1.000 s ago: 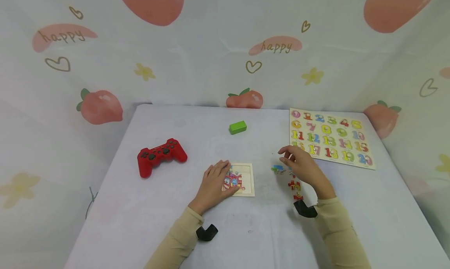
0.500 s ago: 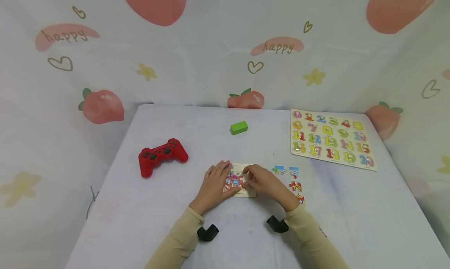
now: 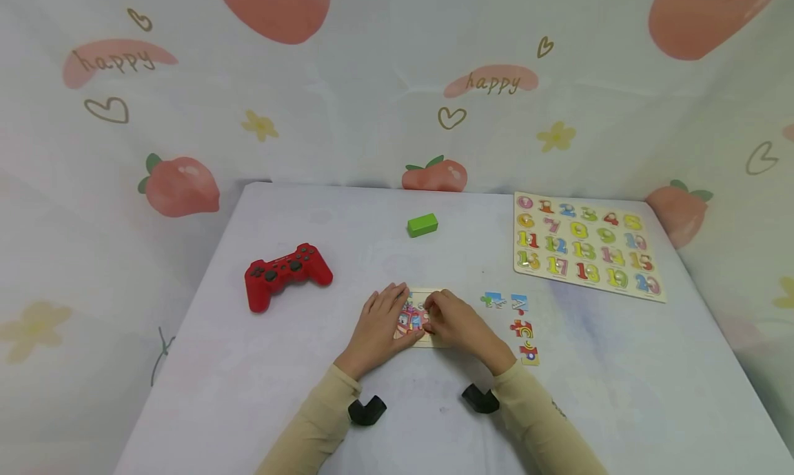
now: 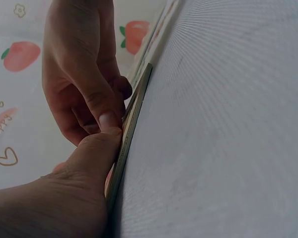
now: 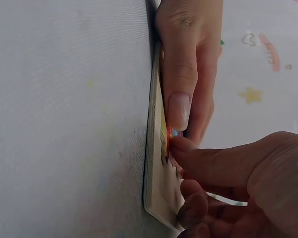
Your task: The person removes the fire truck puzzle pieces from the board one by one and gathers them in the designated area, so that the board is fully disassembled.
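A small wooden jigsaw tray (image 3: pixel 440 337) lies in front of me, its left part filled with a colourful picture. My left hand (image 3: pixel 375 327) rests over the tray's left side with fingers straight, the thumb on the near side of the picture. Over the tray's right part my right hand (image 3: pixel 462 327) has its fingers curled. In the right wrist view its thumb (image 5: pixel 188 151) touches a red-edged puzzle piece (image 5: pixel 170 141), which it seems to pinch; the forefinger's tip is hidden. Several loose puzzle pieces (image 3: pixel 522 329) lie to the right of the tray.
At the back right is a number puzzle board (image 3: pixel 586 244) with coloured numerals. A green block (image 3: pixel 422 225) lies behind the tray. To the left sits a red game controller (image 3: pixel 288 275). A printed cloth (image 3: pixel 347 116) hangs behind the white table (image 3: pixel 372 447).
My right hand has moved left from above the loose pieces to the tray, then slightly further left. My left hand has stayed in place on the tray.
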Tool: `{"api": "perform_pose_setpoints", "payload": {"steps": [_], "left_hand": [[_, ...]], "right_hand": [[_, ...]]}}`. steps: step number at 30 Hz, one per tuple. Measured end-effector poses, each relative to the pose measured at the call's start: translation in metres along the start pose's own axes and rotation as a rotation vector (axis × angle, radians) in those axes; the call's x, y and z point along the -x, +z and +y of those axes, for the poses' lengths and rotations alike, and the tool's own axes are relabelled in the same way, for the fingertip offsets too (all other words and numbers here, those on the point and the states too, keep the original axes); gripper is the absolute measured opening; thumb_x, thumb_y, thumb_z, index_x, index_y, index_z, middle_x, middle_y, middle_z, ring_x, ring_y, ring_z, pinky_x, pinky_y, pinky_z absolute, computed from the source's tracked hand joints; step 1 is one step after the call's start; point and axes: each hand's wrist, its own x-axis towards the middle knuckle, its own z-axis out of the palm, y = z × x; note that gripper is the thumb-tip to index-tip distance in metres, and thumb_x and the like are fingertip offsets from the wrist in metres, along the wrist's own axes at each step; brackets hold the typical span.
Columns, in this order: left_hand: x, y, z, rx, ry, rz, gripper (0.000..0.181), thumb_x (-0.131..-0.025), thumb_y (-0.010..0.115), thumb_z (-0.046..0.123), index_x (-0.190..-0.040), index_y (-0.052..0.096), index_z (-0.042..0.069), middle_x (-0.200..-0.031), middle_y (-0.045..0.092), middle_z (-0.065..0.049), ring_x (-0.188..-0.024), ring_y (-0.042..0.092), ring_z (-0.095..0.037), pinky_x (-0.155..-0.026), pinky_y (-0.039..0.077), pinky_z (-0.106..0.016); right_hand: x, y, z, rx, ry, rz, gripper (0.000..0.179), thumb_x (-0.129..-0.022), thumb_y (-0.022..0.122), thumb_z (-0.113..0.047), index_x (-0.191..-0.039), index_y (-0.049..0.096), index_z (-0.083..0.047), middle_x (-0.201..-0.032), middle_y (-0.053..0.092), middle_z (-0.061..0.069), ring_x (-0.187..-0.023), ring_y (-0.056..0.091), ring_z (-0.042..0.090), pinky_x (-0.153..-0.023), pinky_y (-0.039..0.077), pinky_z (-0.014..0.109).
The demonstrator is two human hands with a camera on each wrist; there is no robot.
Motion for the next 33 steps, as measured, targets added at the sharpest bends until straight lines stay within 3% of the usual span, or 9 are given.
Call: {"api": "perform_pose_setpoints", "payload": {"steps": [6,17,22,27,33], "left_hand": [[-0.002,0.0,0.001,-0.003,-0.01,-0.017,0.083,-0.087,0.058,0.057,-0.147,0.036,0.006,-0.152,0.035,-0.006,-0.144,0.025,-0.023,-0.116,0.018,-0.047],[-0.003,0.0,0.0,0.009,-0.009,-0.013,0.084,-0.086,0.06,0.058,-0.147,0.037,0.006,-0.152,0.035,-0.006,-0.144,0.025,-0.023,-0.116,0.018,-0.048],[-0.003,0.0,0.001,0.014,-0.01,-0.021,0.083,-0.086,0.059,0.057,-0.148,0.035,0.006,-0.153,0.034,-0.005,-0.144,0.025,-0.022,-0.116,0.018,-0.046],[-0.003,0.001,0.001,0.017,-0.019,-0.026,0.083,-0.087,0.058,0.058,-0.148,0.035,0.007,-0.153,0.034,-0.004,-0.144,0.025,-0.021,-0.116,0.017,-0.046],[-0.002,0.0,0.0,0.024,-0.021,0.001,0.083,-0.085,0.06,0.058,-0.147,0.038,0.007,-0.151,0.036,-0.005,-0.143,0.026,-0.022,-0.115,0.018,-0.047]], "right_hand": [[-0.001,-0.002,-0.002,-0.043,0.037,0.045,0.018,-0.085,0.071,-0.009,-0.096,0.057,-0.007,-0.089,0.054,0.002,-0.074,0.048,0.013,-0.066,0.045,0.029],[0.002,-0.016,0.012,-0.224,0.079,0.043,0.006,-0.092,0.063,-0.013,-0.094,0.058,-0.009,-0.082,0.062,0.0,-0.07,0.051,0.01,-0.06,0.044,0.025],[0.016,-0.042,0.029,-0.23,0.135,0.018,0.007,-0.092,0.063,-0.013,-0.094,0.058,-0.008,-0.083,0.061,0.003,-0.069,0.049,0.014,-0.058,0.043,0.027],[0.04,-0.07,0.052,-0.17,0.172,-0.077,0.007,-0.093,0.061,-0.012,-0.092,0.057,-0.007,-0.084,0.062,0.003,-0.073,0.05,0.015,-0.063,0.043,0.029],[0.062,-0.082,0.074,-0.176,0.212,-0.124,0.007,-0.093,0.061,-0.01,-0.091,0.056,-0.005,-0.078,0.06,0.005,-0.067,0.052,0.015,-0.058,0.045,0.028]]}}
